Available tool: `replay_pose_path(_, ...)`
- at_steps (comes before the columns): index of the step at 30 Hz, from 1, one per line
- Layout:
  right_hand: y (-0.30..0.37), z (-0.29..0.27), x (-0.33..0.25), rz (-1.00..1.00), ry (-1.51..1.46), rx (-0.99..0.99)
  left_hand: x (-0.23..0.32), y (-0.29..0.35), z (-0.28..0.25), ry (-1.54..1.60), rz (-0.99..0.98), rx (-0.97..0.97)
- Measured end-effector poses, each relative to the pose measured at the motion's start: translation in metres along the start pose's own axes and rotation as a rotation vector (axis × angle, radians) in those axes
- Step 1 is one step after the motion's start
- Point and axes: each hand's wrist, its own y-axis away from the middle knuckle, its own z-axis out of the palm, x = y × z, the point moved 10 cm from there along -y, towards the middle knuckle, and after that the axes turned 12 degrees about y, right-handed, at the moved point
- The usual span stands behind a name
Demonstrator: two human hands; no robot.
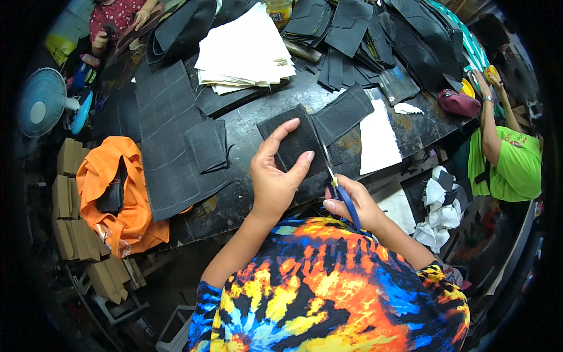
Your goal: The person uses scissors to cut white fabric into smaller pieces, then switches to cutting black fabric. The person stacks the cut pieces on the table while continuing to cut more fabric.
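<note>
My left hand [271, 176] holds a square piece of black material [297, 142] between thumb and fingers, above the dark work table [240, 132]. In my right hand [368, 206] is a pair of scissors [348, 204] with blue handles; their blades point away from me along the piece's right edge. How far the blades are apart is hard to see. Just beyond them lies a black rectangular strip [346, 111]. To the left, a small stack of black squares [205, 144] rests on a long black sheet [161, 117] marked with pale lines.
White cloth sheets [243, 50] are piled at the back, beside heaps of black cut pieces [349, 29]. A ragged white piece [375, 138] and a maroon pouch [458, 102] lie right. An orange bag [132, 176] and fan [44, 105] stand left. Two other people work nearby.
</note>
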Motion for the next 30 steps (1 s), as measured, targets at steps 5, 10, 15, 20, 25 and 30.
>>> replay_pose_path(5,0.008,-0.003,0.009,0.050,0.000,0.043,-0.007,0.005,0.006,0.026,-0.022,0.001)
replay_pose_path(10,0.012,-0.015,0.012,0.028,0.014,0.131,-0.012,0.012,0.026,-0.009,-0.050,-0.074)
replay_pose_path(15,0.022,-0.021,0.026,0.122,-0.033,0.167,0.004,0.012,0.034,-0.171,0.092,-0.201)
replay_pose_path(20,0.039,-0.030,0.051,0.256,-0.141,-0.070,0.061,-0.022,-0.072,-0.438,0.324,0.129)
replay_pose_path(25,0.048,-0.018,0.069,0.363,-0.386,-0.281,0.064,-0.040,-0.156,-1.196,0.164,0.233)
replay_pose_path(30,0.028,-0.024,0.068,0.341,-0.158,-0.196,0.058,-0.035,-0.125,-0.898,0.348,0.162)
